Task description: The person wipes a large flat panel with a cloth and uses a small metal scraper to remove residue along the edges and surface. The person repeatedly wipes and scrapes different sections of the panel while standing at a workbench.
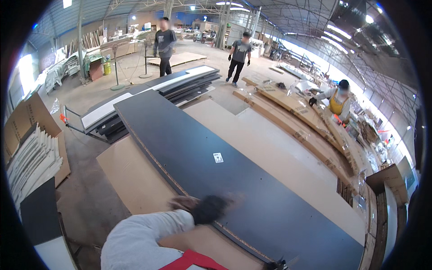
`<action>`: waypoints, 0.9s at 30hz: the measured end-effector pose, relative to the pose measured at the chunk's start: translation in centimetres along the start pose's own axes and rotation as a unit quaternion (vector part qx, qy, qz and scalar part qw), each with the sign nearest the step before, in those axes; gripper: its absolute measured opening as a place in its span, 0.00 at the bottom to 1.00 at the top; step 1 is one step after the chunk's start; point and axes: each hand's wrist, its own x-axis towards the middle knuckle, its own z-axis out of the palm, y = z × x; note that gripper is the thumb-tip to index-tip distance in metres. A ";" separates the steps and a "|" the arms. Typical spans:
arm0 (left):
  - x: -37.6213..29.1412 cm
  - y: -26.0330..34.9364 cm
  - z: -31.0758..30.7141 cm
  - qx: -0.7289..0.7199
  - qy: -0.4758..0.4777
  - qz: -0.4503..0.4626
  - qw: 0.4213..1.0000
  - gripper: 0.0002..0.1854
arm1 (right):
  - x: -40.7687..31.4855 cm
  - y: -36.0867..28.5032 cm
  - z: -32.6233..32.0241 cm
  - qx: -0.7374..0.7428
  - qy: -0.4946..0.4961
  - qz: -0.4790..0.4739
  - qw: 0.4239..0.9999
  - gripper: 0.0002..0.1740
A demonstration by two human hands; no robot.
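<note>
Across the work surface before me lies a long dark grey particleboard panel [202, 135] with a small white label [218, 158] bearing writing and several small holes. My left hand [211, 209], in a black glove and blurred by motion, is over the panel's near edge. A blurred brown rag-like piece [183, 203] shows beneath and beside it. At the bottom rim, a dark shape that looks like my right hand [271, 265] is mostly cut off, beside a thin metal tool [291, 262] at the panel's edge. Brown cardboard sheets [135, 175] lie under the panel.
Stacked dark and white panels [182, 86] rest on a cart [76, 123] beyond the far end. Long cardboard cartons [297, 125] lie to the right, where a co-worker [337, 98] handles one. Two people [165, 44] stand farther off. White strips [37, 158] lean at left.
</note>
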 end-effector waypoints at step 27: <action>4.1 -11.3 0.7 0.170 -0.029 -0.249 0.953 0.29 | -2.2 -2.4 2.4 -0.008 0.039 0.049 0.998 0.22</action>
